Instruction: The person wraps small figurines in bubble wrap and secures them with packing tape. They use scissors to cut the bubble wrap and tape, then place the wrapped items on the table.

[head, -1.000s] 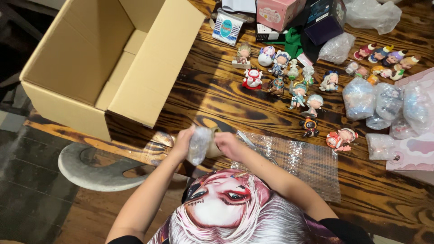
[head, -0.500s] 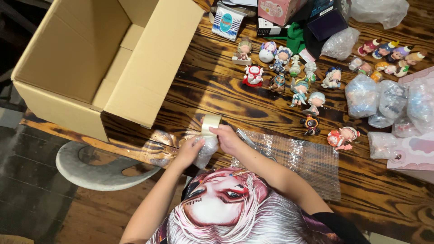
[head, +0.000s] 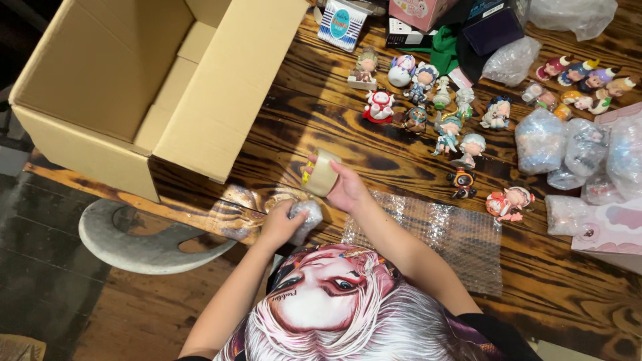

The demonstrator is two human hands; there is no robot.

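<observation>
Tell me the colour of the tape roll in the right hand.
The tape roll is tan, almost translucent; the head view shows it in the right hand.

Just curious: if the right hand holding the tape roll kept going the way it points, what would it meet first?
The right hand points up-left, so probably the cardboard box, its near flap first; only bare table lies between. Depth is unclear.

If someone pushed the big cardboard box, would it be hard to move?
Probably not. The cardboard box looks empty inside, so it is likely light for its size. It hangs partly past the table edge, so a push could tip it off. Its open flaps would likely bend.
</observation>
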